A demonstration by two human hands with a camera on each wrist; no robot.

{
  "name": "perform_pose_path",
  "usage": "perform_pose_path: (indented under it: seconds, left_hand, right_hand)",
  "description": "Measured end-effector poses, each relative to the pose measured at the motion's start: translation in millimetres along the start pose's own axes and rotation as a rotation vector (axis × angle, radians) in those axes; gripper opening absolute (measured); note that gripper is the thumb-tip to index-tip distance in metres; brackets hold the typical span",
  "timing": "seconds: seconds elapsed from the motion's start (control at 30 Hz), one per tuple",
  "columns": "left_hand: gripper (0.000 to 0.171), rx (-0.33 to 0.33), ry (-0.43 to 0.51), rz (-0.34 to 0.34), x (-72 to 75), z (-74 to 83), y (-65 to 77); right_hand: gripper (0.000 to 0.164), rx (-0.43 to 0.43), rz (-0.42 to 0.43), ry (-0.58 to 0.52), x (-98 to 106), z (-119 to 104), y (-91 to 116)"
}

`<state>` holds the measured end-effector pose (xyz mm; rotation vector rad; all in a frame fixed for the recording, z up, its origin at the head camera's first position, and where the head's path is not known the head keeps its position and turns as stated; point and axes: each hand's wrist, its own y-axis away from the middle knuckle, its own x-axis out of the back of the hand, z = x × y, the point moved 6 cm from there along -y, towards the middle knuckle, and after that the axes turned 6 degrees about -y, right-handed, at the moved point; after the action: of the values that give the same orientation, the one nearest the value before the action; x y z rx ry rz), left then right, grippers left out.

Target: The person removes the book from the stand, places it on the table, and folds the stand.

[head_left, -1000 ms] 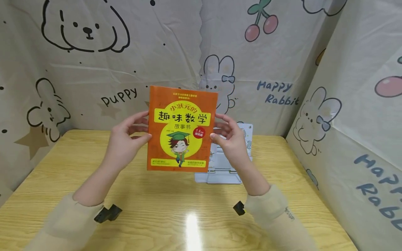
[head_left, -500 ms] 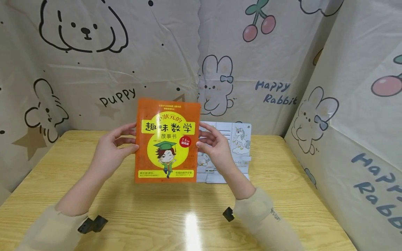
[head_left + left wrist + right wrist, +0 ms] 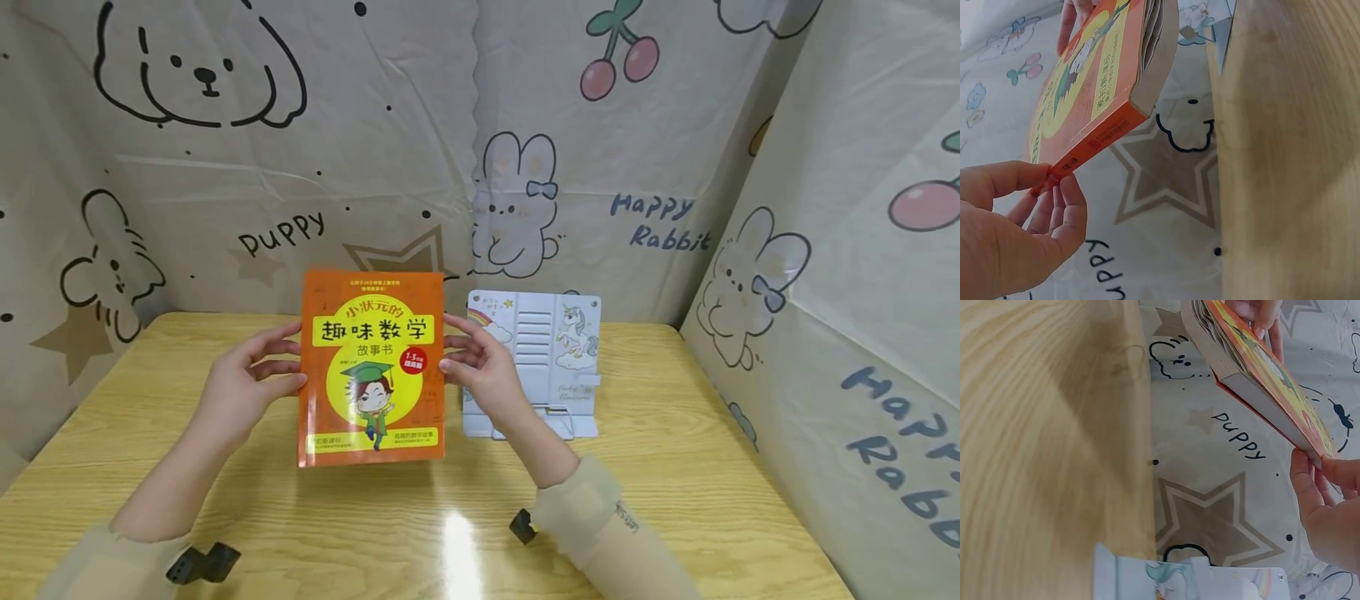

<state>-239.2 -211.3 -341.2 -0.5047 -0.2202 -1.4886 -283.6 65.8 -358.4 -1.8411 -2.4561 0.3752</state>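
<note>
An orange book (image 3: pixel 372 367) with a yellow-and-green cartoon cover is held upright, leaning slightly back, above the bench (image 3: pixel 360 533), its front facing the head camera. The left hand (image 3: pixel 251 383) pinches it by the spine side, thumb in front and fingers behind; the right hand (image 3: pixel 487 375) pinches the opposite edge in the same way. Both wrist views show a gap between the book and the bench, and page edges spread a little at its lower end. Just right of the book, a white unicorn-printed stand (image 3: pixel 543 346) rises on the bench; the right hand and forearm stand in front of it, hiding part of its left side and base. Behind everything hangs a pale cloth (image 3: pixel 375 167) printed with puppies, rabbits, stars and cherries, and more of it closes in the right side. Small black devices (image 3: pixel 202 564) sit at both sleeve cuffs (image 3: pixel 581 500).
</note>
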Motion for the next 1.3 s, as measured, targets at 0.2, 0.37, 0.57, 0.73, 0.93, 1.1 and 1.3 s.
perform_pose_path:
  seconds: [0.2, 0.37, 0.57, 0.73, 0.93, 1.1, 1.3]
  left_hand:
    - [0.059, 0.06, 0.035, 0.0, 0.7, -17.9, 0.9]
    - [0.058, 0.104, 0.039, -0.008, 1.7, -31.3, 0.0]
    - [0.059, 0.138, 0.039, -0.035, 3.7, -48.0, -2.3]
    - [0.061, 0.163, 0.056, -0.058, 5.7, -61.4, -6.4]
    - [0.061, 0.186, 0.094, -0.112, 8.0, -72.9, -12.1]
    - [0.063, 0.216, 0.113, -0.157, 5.3, -79.8, -17.3]
    - [0.066, 0.238, 0.092, -0.18, 1.6, -87.5, -23.1]
  right_hand:
    - [0.054, -0.045, -0.015, -0.012, -7.7, 15.1, -0.9]
    - [0.057, -0.1, -0.012, -0.057, -13.0, 28.6, -4.4]
    - [0.055, -0.146, 0.019, -0.09, -19.6, 43.4, -6.9]
    - [0.053, -0.157, 0.038, -0.086, -26.1, 53.5, -9.3]
    - [0.054, -0.176, 0.056, -0.075, -31.5, 60.2, -11.2]
    - [0.054, -0.205, 0.066, -0.087, -30.8, 67.0, -13.0]
    - [0.054, -0.238, 0.066, -0.105, -30.0, 79.2, -19.1]
